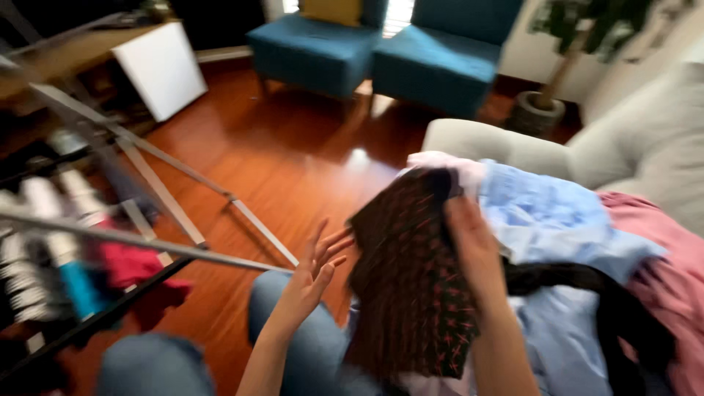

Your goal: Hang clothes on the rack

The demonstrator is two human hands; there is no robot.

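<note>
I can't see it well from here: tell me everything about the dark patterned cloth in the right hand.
The dark patterned cloth looks like soft fabric, blackish-brown with rows of small pink-red marks. It hangs limp over the lap, its top edge pinched by the right hand. The open left hand is beside it; contact is unclear. Behind it lies a pile of clothes. Motion blur hides finer detail.

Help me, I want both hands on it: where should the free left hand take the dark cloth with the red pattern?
Probably the near left edge of the dark red-patterned cloth, coming from the left. The right hand pinches its top, so it hangs loose beside the open left hand.
</note>
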